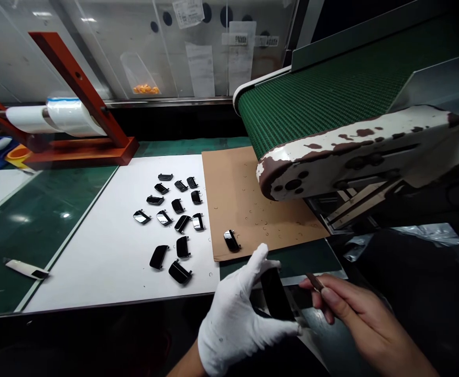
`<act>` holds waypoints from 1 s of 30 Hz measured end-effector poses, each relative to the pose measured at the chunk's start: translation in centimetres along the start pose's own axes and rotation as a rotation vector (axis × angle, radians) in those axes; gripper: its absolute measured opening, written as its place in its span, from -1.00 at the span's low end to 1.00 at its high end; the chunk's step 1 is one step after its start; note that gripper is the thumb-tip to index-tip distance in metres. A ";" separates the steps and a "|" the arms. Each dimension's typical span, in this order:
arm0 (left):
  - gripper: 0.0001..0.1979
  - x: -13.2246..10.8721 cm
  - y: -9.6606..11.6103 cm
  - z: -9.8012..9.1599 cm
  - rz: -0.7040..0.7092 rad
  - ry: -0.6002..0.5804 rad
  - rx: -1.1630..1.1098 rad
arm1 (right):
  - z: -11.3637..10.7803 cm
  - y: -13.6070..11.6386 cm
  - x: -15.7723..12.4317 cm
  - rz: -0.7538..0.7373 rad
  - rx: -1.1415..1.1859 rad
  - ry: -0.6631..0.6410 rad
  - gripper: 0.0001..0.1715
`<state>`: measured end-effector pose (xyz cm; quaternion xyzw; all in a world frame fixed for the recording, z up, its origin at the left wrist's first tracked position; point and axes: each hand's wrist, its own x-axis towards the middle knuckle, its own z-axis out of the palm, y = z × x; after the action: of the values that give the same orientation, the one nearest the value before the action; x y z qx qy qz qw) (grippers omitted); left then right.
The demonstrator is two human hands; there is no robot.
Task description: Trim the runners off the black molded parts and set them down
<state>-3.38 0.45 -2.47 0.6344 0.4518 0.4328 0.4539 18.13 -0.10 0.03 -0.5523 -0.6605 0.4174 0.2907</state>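
Note:
My left hand point(239, 319), in a white glove, grips a glossy black plastic part point(275, 295) between thumb and fingers, just off the table's front edge. To its right, my bare right hand point(355, 309) pinches a small, thin brown strip point(315, 281) whose exact kind I cannot make out. The strip's tip points towards the black part, with a gap between them. One similar black part point(231, 240) lies on the brown cardboard sheet point(245, 193) just beyond my left hand. Several more black parts point(182, 246) are spread over the white sheet point(107, 251).
A green conveyor belt point(324, 94) with a chipped white frame overhangs the cardboard at right. Small curled shavings point(264, 228) dot the cardboard. At left stand a red roll holder point(84, 152) with film rolls point(72, 116) and a white-handled cutter point(27, 268). Clear bins point(143, 47) line the back.

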 end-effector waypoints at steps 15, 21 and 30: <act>-0.03 -0.6 2.0 0.8 0.012 0.087 -0.350 | 1.5 -3.9 1.3 -0.279 -0.351 -0.069 -0.19; -0.04 -0.7 2.6 1.2 -0.007 0.095 -0.396 | 1.8 -4.1 1.2 -0.283 -0.339 -0.074 -0.09; -0.03 -0.8 2.4 1.3 -0.037 0.127 -0.404 | 2.4 -4.3 1.3 -0.387 -0.416 0.027 -0.05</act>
<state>-1.88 -0.97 -0.56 0.4933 0.3952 0.5454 0.5504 13.76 0.40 2.51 -0.4692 -0.8213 0.2021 0.2540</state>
